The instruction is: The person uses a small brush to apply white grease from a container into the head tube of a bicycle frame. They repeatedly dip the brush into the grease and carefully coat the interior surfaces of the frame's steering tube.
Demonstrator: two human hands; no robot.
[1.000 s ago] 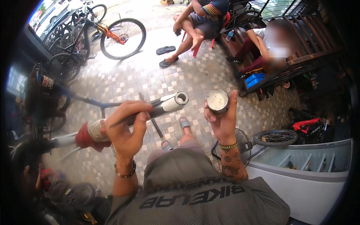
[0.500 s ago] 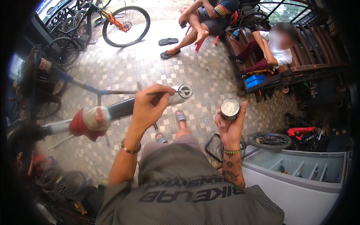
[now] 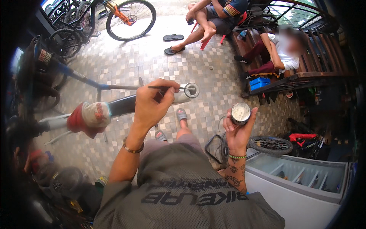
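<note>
My left hand (image 3: pixel 154 102) pinches a thin dark-handled brush (image 3: pixel 182 88), whose tip reaches the rim of a bicycle frame's head tube (image 3: pixel 187 93). That tube end is pale, ring-shaped and faces up. Behind my fingers the dark frame tube (image 3: pixel 122 105) runs left, partly hidden by the hand. A red and beige cloth (image 3: pixel 89 118) is wrapped around the tube near its held end. Off to the right, my right hand (image 3: pixel 238 133) holds up an open round jar of whitish grease (image 3: pixel 241 112), fingers curled around its dark side.
A blue stand leg (image 3: pixel 82 78) extends at the left. Two people sit at the back, one on a wooden bench (image 3: pixel 316 72) beside a blue box (image 3: pixel 260 83). A bicycle wheel (image 3: pixel 270 145) lies by a white chest freezer (image 3: pixel 282 204) at the right. Bicycles (image 3: pixel 131 19) stand far left.
The brush tip has drawn back left from inside the tube opening to its near-left rim. My right hand and the jar have shifted slightly right.
</note>
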